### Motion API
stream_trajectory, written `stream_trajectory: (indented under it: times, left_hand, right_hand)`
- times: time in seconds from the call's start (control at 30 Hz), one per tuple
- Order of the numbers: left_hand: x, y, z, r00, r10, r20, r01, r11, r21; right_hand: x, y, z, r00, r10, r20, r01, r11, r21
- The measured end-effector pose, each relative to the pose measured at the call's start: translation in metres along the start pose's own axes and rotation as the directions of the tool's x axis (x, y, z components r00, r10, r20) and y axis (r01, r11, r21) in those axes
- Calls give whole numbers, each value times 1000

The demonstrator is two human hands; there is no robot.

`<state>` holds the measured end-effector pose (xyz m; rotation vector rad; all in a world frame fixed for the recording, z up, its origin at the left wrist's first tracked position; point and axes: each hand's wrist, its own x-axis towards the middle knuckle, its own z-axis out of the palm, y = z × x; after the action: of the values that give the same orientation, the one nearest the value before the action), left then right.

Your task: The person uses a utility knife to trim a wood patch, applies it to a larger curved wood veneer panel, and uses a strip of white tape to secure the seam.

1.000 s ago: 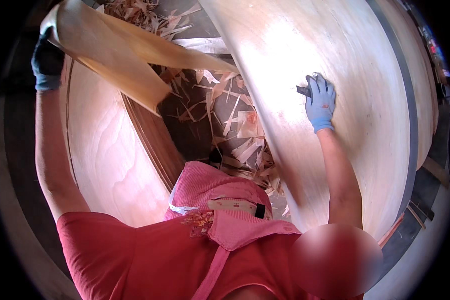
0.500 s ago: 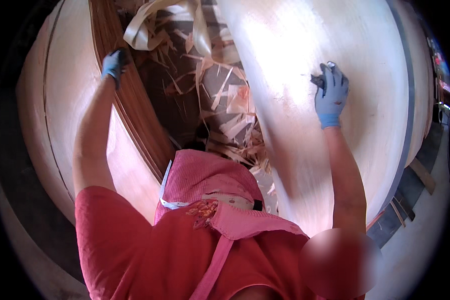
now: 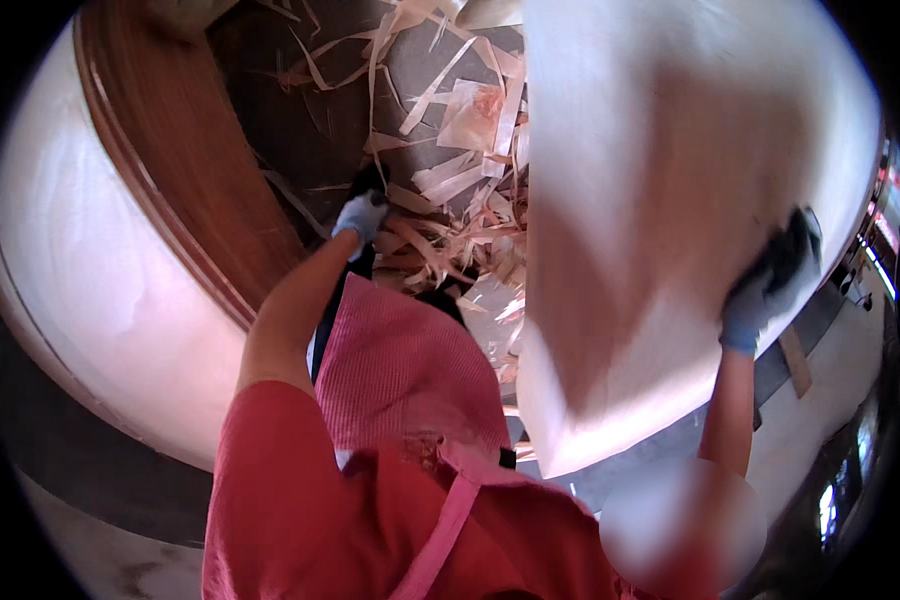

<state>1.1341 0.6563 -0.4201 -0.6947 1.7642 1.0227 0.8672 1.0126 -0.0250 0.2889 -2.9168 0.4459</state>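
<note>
On my right lies a large pale wood veneer sheet [image 3: 630,370], with a broad shadow across it. My right hand [image 3: 775,275], in a grey glove with dark fingers, rests at the sheet's right side. Its fingers look stretched out, though motion smears them. My left hand [image 3: 362,215], also gloved, hangs over the gap between the two wood piles, above the scraps. Its fingers blend into the dark background, so I cannot tell whether they hold anything. To my left stands a stack of veneer sheets [image 3: 195,160] with a brown layered side and a pale top.
Torn veneer strips [image 3: 470,185] litter the floor between the piles, close to my feet. A pink apron [image 3: 405,360] covers my front. Beyond the right pile, a short wooden piece [image 3: 795,362] lies near a dark strip on the floor.
My left hand has left the left stack's brown side and come inward over the gap. My right hand has moved right and nearer me along the pale sheet. The view has shifted.
</note>
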Motion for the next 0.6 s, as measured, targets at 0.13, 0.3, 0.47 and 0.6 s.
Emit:
stream_trajectory:
  times: [0.13, 0.3, 0.47, 0.6]
  left_hand:
    - [19, 12, 60, 986, 70, 149, -113, 947, 301]
    - [98, 26, 135, 960, 83, 267, -158, 950, 271]
    - [150, 42, 192, 957, 91, 274, -200, 894, 401]
    - [163, 69, 201, 919, -7, 393, -188, 872, 453]
  right_hand:
    - [-7, 8, -7, 985, -137, 101, 154, 972, -180]
    - [-36, 26, -28, 922, 318, -218, -350, 929, -124]
    - [-22, 15, -14, 958, 244, -152, -268, 949, -164]
    - [-16, 15, -11, 966, 229, -120, -249, 948, -197]
